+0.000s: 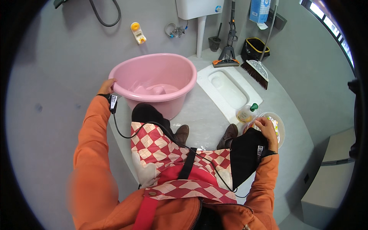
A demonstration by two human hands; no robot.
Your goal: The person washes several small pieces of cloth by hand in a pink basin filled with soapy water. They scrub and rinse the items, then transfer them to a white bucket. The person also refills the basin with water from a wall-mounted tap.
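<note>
L fingers [109, 82] closed on pink tub [155, 98] rim; R fingers [262, 122] nr wht basin [283, 129], can't tell grip.

A white cistern [193, 9] hangs on the grey wall [84, 53], its pipe [201, 36] running down toward the floor [293, 165]. Left of the pipe are a coiled hose [176, 31], a yellow-and-white gadget [138, 34] and, higher up, a black hose [105, 23]. A white squat toilet [230, 90] is set in the floor. Near its far end stand a dark toilet brush [215, 43], an orange-edged mop [227, 62], a black bin [248, 53] with a yellow rim and a broom [257, 72]. A blue tissue pack [260, 11] hangs above the bin. A window [330, 27] and a pale cabinet [332, 178] lie far right.
</note>
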